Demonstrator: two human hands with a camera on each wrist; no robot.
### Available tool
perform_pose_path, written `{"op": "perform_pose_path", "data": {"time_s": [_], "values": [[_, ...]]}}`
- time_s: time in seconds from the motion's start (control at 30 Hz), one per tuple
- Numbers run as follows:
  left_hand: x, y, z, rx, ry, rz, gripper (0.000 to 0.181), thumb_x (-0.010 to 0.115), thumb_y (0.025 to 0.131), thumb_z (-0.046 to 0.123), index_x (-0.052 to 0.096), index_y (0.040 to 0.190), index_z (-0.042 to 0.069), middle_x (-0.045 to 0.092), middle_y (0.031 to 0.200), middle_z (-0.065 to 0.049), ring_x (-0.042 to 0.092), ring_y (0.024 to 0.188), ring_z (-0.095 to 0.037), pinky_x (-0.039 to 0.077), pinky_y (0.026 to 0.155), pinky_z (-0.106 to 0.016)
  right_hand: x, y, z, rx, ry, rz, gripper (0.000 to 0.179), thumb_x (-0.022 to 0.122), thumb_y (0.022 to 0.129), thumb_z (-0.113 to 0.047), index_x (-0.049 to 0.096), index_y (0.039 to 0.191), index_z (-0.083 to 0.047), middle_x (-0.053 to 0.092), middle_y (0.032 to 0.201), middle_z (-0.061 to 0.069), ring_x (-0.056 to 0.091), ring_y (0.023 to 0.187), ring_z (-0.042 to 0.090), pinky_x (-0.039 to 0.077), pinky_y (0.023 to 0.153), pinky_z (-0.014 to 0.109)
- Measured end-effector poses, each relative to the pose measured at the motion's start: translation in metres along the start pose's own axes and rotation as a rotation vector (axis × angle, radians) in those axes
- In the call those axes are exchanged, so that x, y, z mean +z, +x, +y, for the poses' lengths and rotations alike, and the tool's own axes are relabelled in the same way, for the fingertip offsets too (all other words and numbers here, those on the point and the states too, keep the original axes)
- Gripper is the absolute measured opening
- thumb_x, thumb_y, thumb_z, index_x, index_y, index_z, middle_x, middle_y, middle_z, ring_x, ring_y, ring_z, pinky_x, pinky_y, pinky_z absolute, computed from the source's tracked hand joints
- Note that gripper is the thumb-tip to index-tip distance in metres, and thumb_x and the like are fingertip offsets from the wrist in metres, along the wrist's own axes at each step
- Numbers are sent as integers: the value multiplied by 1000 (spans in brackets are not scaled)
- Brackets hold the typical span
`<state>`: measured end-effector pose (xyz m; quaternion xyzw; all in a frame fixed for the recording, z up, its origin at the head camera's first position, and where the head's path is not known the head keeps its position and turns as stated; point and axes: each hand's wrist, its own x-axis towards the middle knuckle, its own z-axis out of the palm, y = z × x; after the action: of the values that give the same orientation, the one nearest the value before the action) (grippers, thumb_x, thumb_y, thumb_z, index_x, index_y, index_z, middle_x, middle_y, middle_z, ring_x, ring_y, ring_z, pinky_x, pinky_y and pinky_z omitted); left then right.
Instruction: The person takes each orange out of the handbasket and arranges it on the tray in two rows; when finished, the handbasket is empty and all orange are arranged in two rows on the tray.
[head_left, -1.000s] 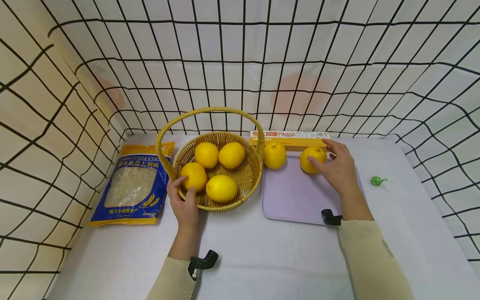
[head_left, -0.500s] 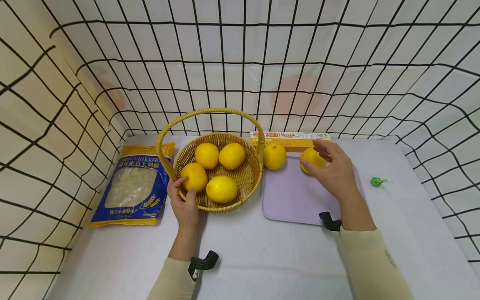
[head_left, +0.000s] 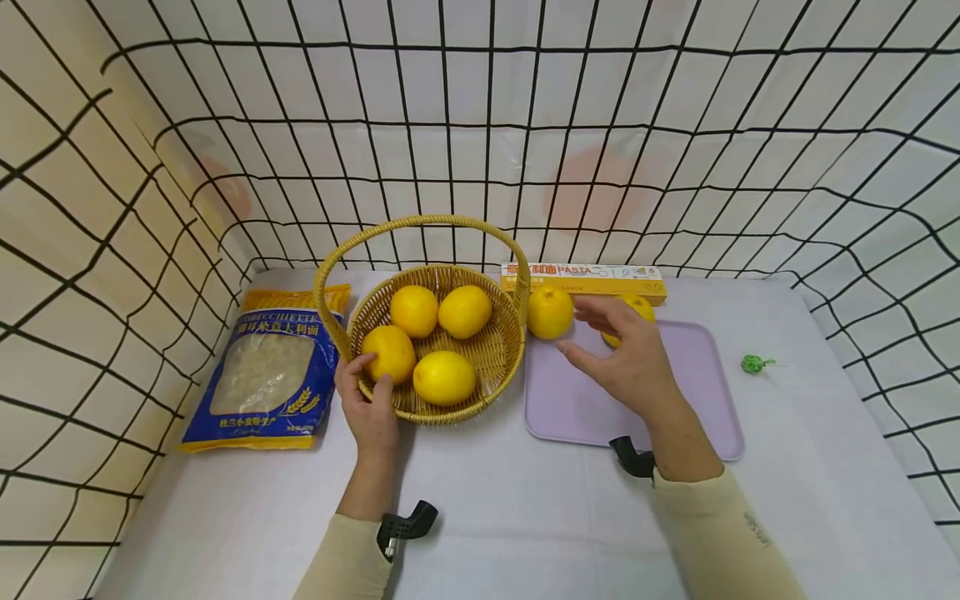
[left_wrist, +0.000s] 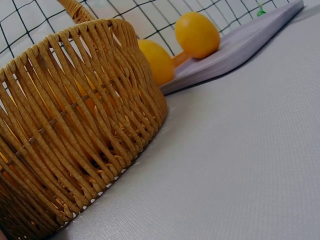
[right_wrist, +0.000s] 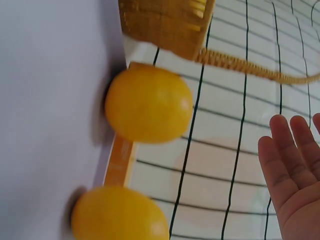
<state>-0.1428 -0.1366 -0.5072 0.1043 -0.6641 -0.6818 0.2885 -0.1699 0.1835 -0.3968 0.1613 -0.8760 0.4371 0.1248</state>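
A wicker basket (head_left: 491,367) with a tall arched handle holds several yellow citrus fruits. My left hand (head_left: 371,417) grips its near-left rim, thumb and a finger over the edge beside one citrus fruit (head_left: 390,354). In the left wrist view the basket's woven side (left_wrist: 85,110) fills the left. My right hand (head_left: 630,358) hovers above the lilac tray (head_left: 570,408), fingers spread and holding nothing. Its fingertips are close to the left citrus fruit (head_left: 550,312) on the tray's back corner. Behind the hand sits a second citrus fruit (head_left: 637,307), partly hidden.
A blue and yellow pasta bag (head_left: 262,371) lies left of the basket. Behind the tray is a pasta box (head_left: 615,283). A small green-wrapped lollipop (head_left: 752,362) lies to the right. Black wire grid (head_left: 487,125) walls off the back and sides of the white table.
My right hand has drawn away from the right-hand citrus fruit on the tray and moved left toward the other one. My left hand and the basket have stayed put.
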Motion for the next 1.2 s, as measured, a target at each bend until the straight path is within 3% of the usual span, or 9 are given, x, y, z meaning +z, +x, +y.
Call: {"op": "perform_pose_path", "data": {"time_s": [0.2, 0.47, 0.7, 0.87, 1.0, 1.2], "values": [[0, 0, 1, 17, -9, 4, 33, 53, 88, -4, 56, 121, -4, 29, 163, -9, 27, 151, -28, 19, 127, -48, 17, 0, -5, -66, 13, -48, 60, 87, 79, -11, 63, 133, -11, 66, 131, 7, 65, 118, 22, 53, 102, 36], [0, 0, 2, 7, 2, -3, 34, 53, 88, -2, 56, 122, -2, 29, 163, -8, 27, 151, -28, 19, 128, -49, 38, 2, -15, -84, 58, -139, 57, 86, 81, -14, 63, 133, -7, 67, 128, 9, 65, 118, 24, 54, 102, 43], [0, 0, 1, 2, -1, 2, 34, 53, 88, -1, 56, 122, -2, 29, 163, -8, 28, 151, -28, 19, 127, -49, 57, 5, -22, -129, 14, -193, 57, 86, 82, -21, 63, 134, -10, 67, 129, 7, 66, 117, 23, 56, 100, 41], [0, 0, -1, 3, 10, 4, 33, 54, 88, -2, 57, 121, -1, 29, 163, -7, 28, 151, -26, 20, 127, -48, 70, 11, -29, -103, 11, -269, 60, 85, 83, -27, 62, 136, -12, 64, 132, 6, 63, 115, 27, 55, 99, 45], [0, 0, -1, 9, 6, 8, 33, 54, 87, -3, 57, 120, -2, 29, 163, -8, 28, 151, -27, 20, 127, -47, 79, 17, -35, -64, 31, -354, 62, 84, 84, -31, 60, 139, -15, 61, 139, 2, 60, 124, 27, 51, 106, 46], [0, 0, 0, 4, -7, 10, 33, 54, 88, -3, 57, 120, -3, 29, 163, -8, 28, 151, -27, 20, 127, -47, 93, 26, -37, -48, -51, -441, 67, 83, 84, -38, 59, 142, -16, 60, 144, 0, 55, 134, 22, 45, 114, 45]]}}
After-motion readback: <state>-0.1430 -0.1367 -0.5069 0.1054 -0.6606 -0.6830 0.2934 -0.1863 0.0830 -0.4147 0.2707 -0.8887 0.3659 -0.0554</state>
